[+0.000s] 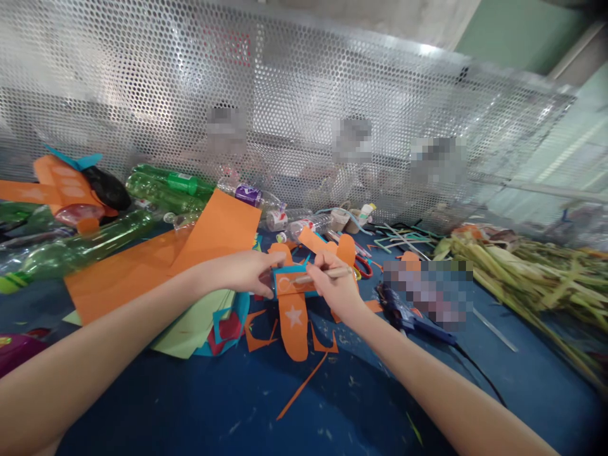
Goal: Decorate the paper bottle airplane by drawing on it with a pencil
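The right hand (335, 285) pinches a pale pen (339, 273) over the body of an orange-and-blue paper airplane (293, 299), while the left hand (249, 269) is partly open at the body's left end, thumb and fingers parted, whether gripping I cannot tell. The airplane lies between the two hands, its star-marked wing pointing toward the person. Orange scraps (325, 341) lie around it on the blue worktop (213, 405), with orange sheets (216, 231) by the left forearm and corn husks (527, 285) far right.
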